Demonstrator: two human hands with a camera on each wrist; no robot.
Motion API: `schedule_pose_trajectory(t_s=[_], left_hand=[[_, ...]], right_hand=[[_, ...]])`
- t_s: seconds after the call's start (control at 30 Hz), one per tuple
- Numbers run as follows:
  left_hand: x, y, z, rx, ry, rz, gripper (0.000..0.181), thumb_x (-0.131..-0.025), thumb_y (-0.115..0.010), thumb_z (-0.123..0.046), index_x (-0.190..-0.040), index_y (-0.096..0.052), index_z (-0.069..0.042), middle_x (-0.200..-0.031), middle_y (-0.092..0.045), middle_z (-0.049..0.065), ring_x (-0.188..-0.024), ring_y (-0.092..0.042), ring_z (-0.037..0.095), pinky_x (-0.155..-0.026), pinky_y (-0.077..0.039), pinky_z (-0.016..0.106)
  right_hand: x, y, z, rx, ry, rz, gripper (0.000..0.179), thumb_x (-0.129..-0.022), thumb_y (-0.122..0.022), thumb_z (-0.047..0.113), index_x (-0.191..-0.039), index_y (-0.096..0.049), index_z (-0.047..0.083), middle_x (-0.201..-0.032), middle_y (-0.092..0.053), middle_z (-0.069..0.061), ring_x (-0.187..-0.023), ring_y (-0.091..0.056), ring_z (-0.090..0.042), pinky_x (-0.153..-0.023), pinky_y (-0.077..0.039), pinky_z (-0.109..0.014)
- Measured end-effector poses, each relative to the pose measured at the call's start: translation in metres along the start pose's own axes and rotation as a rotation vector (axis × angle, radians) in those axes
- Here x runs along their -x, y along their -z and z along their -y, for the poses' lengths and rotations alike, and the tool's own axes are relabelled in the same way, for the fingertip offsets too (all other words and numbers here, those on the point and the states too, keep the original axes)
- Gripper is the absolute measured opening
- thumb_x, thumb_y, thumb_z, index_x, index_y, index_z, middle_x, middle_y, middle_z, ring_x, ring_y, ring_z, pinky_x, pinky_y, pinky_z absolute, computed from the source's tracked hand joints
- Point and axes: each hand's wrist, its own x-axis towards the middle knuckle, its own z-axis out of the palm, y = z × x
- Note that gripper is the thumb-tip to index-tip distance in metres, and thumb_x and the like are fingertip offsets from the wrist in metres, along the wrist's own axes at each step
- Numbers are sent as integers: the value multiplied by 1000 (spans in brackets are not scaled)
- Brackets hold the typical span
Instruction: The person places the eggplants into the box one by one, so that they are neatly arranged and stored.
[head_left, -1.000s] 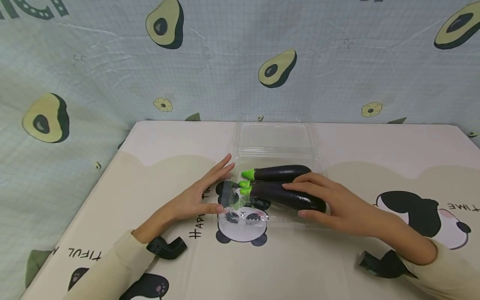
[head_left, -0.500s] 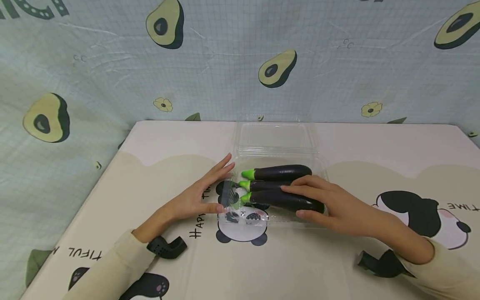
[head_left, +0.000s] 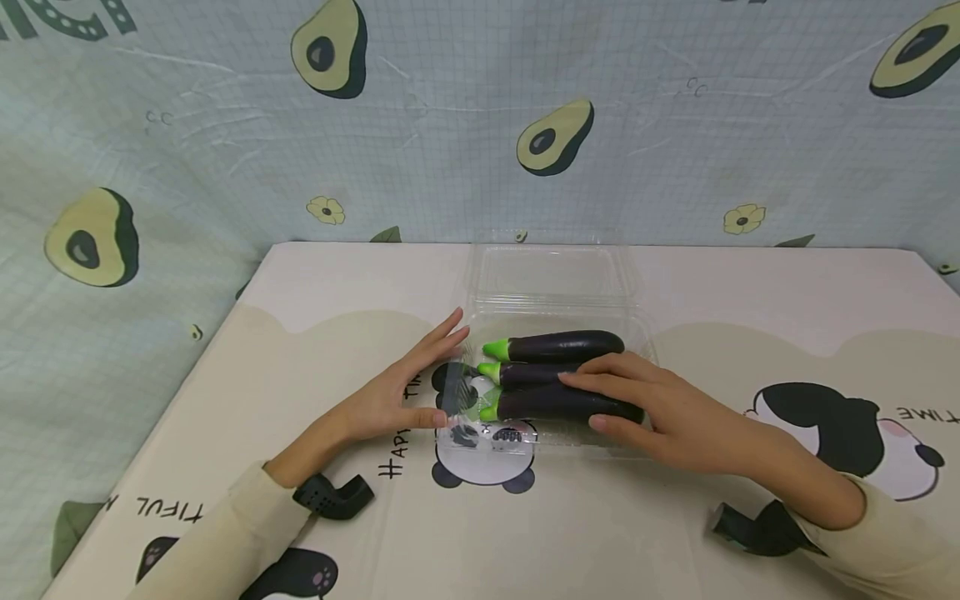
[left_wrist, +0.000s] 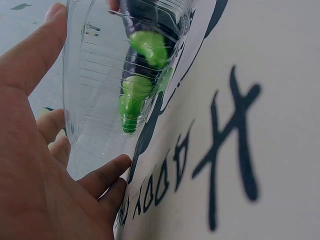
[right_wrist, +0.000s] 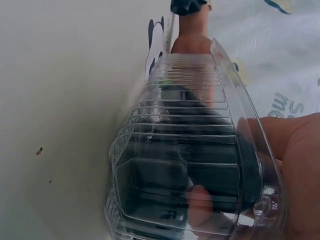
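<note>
In the head view, the right hand (head_left: pixel 667 408) is sitting slightly further left than in the earlier frames, and the glossy dark purple near eggplant (head_left: pixel 555 403) is lying with its bright green stem end swung toward the person. More of the dark purple middle eggplant (head_left: pixel 528 373) is now showing, while the dark purple far eggplant (head_left: pixel 566 344) is keeping practically the same place. All three are lying side by side in a clear ribbed plastic container (head_left: pixel 555 435) on the beige printed counter (head_left: pixel 600 533), its clear lid (head_left: pixel 555 271) standing open at the back. The right hand is gripping the near eggplant, fingers over the top and thumb on the near side. The left hand (head_left: pixel 393 392) is staying beside the container, fingers spread wide.

In the left wrist view, the left hand's thumb is touching the container's rim and its straight fingers (left_wrist: pixel 106 174) are reaching low along the clear wall; green stem ends are showing through it.

In the right wrist view, the right thumb (right_wrist: pixel 200 205) is showing through the ribbed wall, against a dark eggplant body.
</note>
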Motion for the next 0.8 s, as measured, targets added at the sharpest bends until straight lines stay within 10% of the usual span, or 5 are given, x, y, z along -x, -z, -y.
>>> schedule_pose_trajectory(t_s=[0.8], left_hand=[[0, 0, 0, -15, -1, 3, 89, -84, -72, -24, -154, -19, -10, -161, 4, 3, -137, -33, 26, -109, -19, 57]], right_hand=[[-7, -3, 4, 38, -46, -21, 39, -90, -68, 20, -129, -60, 20, -121, -54, 10, -112, -50, -9, -86, -47, -37]])
